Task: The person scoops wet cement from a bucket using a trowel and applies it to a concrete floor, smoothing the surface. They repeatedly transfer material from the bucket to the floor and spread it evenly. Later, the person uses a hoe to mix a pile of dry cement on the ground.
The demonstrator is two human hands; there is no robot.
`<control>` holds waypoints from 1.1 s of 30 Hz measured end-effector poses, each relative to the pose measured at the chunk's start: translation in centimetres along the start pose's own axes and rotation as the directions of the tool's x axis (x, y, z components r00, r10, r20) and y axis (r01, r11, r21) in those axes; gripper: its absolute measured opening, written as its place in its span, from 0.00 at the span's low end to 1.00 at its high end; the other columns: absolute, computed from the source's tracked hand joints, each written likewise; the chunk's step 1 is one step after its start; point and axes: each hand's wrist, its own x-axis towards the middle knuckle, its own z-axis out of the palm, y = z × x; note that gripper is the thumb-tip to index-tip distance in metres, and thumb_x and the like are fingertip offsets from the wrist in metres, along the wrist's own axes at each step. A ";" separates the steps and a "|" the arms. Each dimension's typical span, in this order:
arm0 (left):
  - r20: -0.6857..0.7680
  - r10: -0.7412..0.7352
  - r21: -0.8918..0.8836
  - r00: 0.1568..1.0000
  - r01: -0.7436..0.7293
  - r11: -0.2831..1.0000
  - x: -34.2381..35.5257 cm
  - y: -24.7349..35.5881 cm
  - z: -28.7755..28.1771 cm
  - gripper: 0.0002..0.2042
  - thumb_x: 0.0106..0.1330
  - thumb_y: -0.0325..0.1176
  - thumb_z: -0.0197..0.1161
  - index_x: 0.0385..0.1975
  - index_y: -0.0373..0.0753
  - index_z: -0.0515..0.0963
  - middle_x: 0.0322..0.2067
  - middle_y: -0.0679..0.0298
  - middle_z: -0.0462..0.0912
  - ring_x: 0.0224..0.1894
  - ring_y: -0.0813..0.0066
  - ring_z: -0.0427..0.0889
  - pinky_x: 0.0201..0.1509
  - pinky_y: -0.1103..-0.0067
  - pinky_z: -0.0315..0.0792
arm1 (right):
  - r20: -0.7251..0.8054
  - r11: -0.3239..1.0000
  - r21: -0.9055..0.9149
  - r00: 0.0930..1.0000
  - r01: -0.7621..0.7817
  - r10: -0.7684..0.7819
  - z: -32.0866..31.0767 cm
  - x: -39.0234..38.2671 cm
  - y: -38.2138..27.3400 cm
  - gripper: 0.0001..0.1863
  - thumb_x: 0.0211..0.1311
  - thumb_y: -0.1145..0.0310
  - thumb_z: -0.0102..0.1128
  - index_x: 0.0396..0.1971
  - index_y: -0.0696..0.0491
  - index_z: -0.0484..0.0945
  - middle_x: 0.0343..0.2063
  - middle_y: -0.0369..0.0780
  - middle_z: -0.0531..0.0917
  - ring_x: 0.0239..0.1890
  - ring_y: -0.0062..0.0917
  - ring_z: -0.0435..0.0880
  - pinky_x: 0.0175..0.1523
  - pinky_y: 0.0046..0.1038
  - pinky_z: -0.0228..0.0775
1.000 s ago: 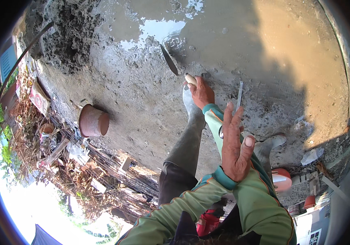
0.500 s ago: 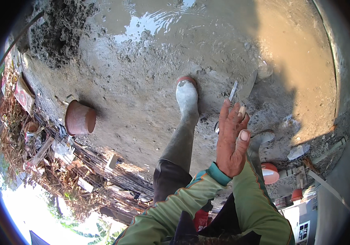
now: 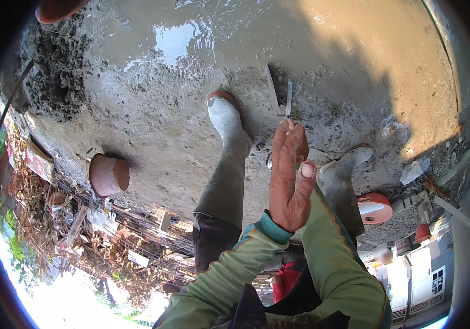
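Observation:
My left hand (image 3: 290,189), in a teal cuff, is held out with its fingers straight and the thumb apart. It is in front of my right hand (image 3: 303,147), of which only a small part shows behind the fingers. A trowel-like tool with a pale handle (image 3: 291,124) and a narrow metal strip (image 3: 289,97) sticks out past the fingertips. The right hand appears closed around its handle, though the grip is mostly covered. A thin grey blade edge (image 3: 271,88) stands beside the strip; their join is unclear. Wet grey mortar (image 3: 191,82) spreads beneath the tool.
My muddy rubber boots (image 3: 225,116) (image 3: 347,167) stand on the mortar. A terracotta-coloured bucket (image 3: 106,175) lies tipped at left; another (image 3: 62,8) shows at the top left. An orange container (image 3: 375,209) is at right. Debris (image 3: 76,225) lines the left; a wall bounds the right.
Both hands and the tool have shifted left in the view, and the blade now shows nearly edge-on. The whole view has also shifted, bringing a bucket in at the top left.

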 end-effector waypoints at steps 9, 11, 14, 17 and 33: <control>0.072 -0.025 0.051 0.997 0.021 0.998 -0.6 -0.9 1.2 0.30 0.75 0.49 0.45 0.68 0.32 0.58 0.69 0.46 0.53 0.64 0.54 0.65 0.65 0.65 0.60 | -0.379 0.975 0.112 0.898 -0.194 0.222 -10.5 2.0 18.6 0.24 0.70 0.52 0.53 0.51 0.58 0.71 0.40 0.47 0.80 0.39 0.36 0.77 0.49 0.36 0.69; 0.086 -0.043 0.122 0.995 0.033 0.992 -0.8 -1.1 1.7 0.33 0.74 0.55 0.43 0.68 0.34 0.59 0.70 0.51 0.53 0.64 0.55 0.66 0.64 0.64 0.63 | -0.437 0.938 0.271 0.840 -0.218 0.321 -10.4 2.8 18.9 0.23 0.70 0.53 0.52 0.51 0.58 0.71 0.40 0.47 0.80 0.40 0.36 0.78 0.48 0.37 0.69; 0.080 -0.029 0.180 0.996 0.014 0.984 -1.4 -2.3 1.8 0.31 0.75 0.54 0.42 0.67 0.35 0.60 0.70 0.51 0.53 0.64 0.55 0.66 0.64 0.64 0.62 | -0.282 0.979 0.187 0.951 -0.080 0.131 -7.0 3.3 10.1 0.21 0.71 0.55 0.50 0.51 0.57 0.71 0.41 0.47 0.81 0.42 0.38 0.80 0.46 0.38 0.70; 0.134 0.019 0.251 0.991 -0.052 0.967 -1.0 -2.1 2.5 0.29 0.76 0.50 0.43 0.67 0.34 0.60 0.69 0.48 0.52 0.64 0.56 0.66 0.65 0.65 0.61 | -0.122 0.992 0.089 0.989 0.091 -0.080 -4.6 5.7 5.6 0.21 0.72 0.54 0.48 0.53 0.55 0.70 0.42 0.47 0.81 0.42 0.41 0.80 0.47 0.39 0.71; -0.115 -0.045 0.123 0.992 0.059 0.991 -0.9 -1.0 -0.7 0.30 0.76 0.50 0.41 0.69 0.36 0.56 0.71 0.50 0.49 0.66 0.56 0.64 0.68 0.65 0.58 | -0.057 0.997 0.058 0.997 -0.048 0.052 -9.8 9.0 3.9 0.27 0.71 0.55 0.50 0.60 0.59 0.64 0.48 0.52 0.78 0.45 0.41 0.80 0.48 0.42 0.71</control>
